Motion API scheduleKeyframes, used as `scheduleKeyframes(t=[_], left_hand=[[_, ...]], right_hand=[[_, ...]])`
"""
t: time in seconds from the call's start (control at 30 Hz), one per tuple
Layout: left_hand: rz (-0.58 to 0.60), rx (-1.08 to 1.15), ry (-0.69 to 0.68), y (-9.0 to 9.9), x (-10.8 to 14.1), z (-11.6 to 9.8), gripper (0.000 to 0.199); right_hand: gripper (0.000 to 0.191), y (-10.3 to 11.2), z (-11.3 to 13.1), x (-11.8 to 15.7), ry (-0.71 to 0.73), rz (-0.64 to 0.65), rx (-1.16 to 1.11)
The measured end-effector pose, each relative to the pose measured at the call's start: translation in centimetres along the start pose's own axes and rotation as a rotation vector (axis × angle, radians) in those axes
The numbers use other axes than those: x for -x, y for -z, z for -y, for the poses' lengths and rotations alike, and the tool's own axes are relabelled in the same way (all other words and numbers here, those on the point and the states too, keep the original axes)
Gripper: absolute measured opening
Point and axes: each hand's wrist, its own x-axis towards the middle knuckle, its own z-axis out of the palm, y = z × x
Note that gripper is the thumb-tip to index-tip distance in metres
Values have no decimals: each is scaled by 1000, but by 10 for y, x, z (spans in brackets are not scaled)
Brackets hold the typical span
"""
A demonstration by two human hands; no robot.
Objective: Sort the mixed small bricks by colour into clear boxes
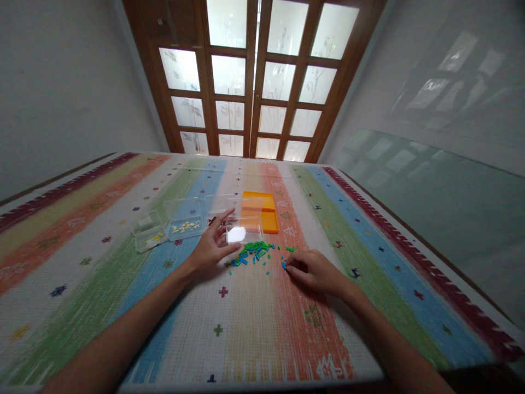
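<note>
Green and blue small pieces [255, 250] lie in a loose pile on the striped tablecloth. My left hand [215, 241], fingers apart, is at the left side of a clear plastic box [246, 232] just behind the pile. To the right of the pile, my right hand [305, 268] has its thumb and forefinger pinched together at a small blue piece [284, 265]. A few green and blue pieces are scattered between the pile and this hand. Behind the clear box stands an orange two-part tray [258, 195].
Left of my left hand, an open clear box [186, 226] holds pale yellow pieces, and another [151, 239] holds yellow ones. The striped tablecloth [197, 345] covers the table. Beyond its far edge are wooden doors [250, 104] with glass panes.
</note>
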Motion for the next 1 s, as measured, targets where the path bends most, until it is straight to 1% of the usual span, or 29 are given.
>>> scheduleKeyframes(t=[0.1,0.2,0.3,0.37,0.57,0.83,1.0], left_hand=[[8,21,-14,0,0,0,84],[4,43,-14,0,-1,2,85],[-10,52,-3,-1,-1,2,85],[-7,62,12,-2,0,1,84],[29,106,44,-6,3,-3,81],[-3,158,62,-7,3,-2,85],[-16,190,80,-8,3,-7,86]], right_hand=[[22,2,-1,1,23,1,5],[20,5,-2,3,20,14,-48],[19,7,-3,5,50,38,-88],[18,6,-3,5,69,55,-81],[18,1,-5,3,57,72,-51],[25,-1,-4,4,74,63,23],[27,0,1,2,28,37,46]])
